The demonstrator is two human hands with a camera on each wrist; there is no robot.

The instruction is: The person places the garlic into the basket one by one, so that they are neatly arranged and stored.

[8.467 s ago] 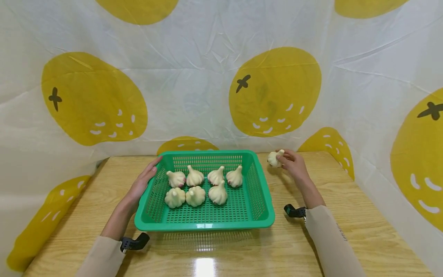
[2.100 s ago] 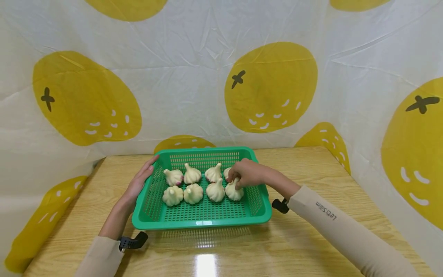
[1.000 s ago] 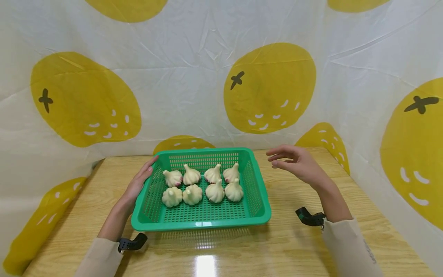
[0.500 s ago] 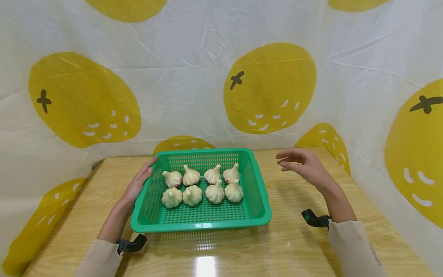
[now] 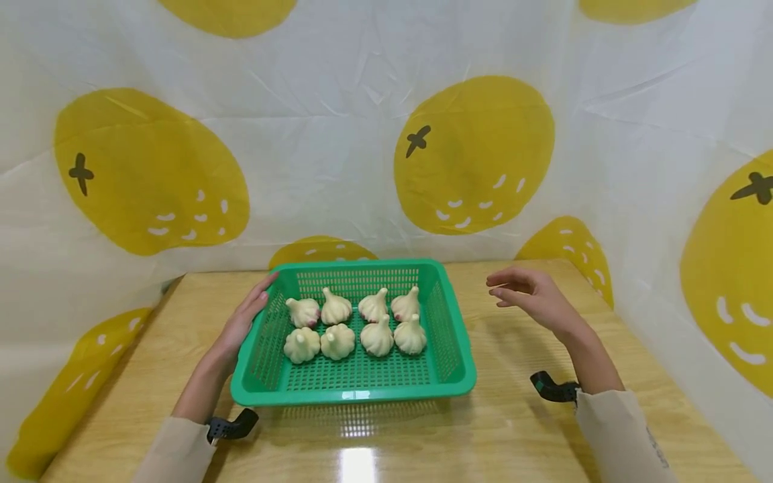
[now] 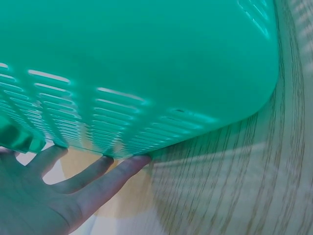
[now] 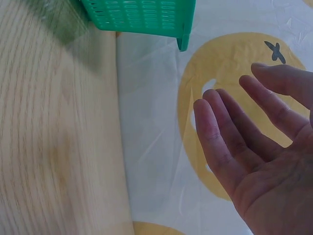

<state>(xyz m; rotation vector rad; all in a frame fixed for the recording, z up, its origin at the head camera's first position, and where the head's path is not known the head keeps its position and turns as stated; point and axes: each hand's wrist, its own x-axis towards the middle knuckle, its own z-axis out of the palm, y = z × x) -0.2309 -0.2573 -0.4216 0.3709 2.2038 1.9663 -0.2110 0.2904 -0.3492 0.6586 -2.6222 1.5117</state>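
Note:
A green plastic basket (image 5: pixel 356 394) with slotted walls stands mid-table in the head view. Inside it, several garlic bulbs (image 5: pixel 377 337) sit in two rows, most with their stems up and some tinged purple. My left hand (image 5: pixel 238 323) lies along the basket's left side; in the left wrist view its straight fingers (image 6: pixel 105 188) touch the slotted wall from outside. To the right of the basket, my right hand (image 5: pixel 531 298) hovers over the table. The right wrist view shows that hand (image 7: pixel 259 142) with relaxed, slightly bent fingers and nothing in its grasp.
The wooden table (image 5: pixel 513 429) reaches back to a white curtain (image 5: pixel 326 168) printed with big yellow fruits, which also hangs at both sides. A dark wrist camera (image 5: pixel 232 426) juts inward from the left wrist, and a matching camera (image 5: pixel 552 389) from the right.
The right hand held a garlic bulb right of the basket, then set it into the front row. It let go and drew back right, drifting slightly since. The left hand stayed at the basket.

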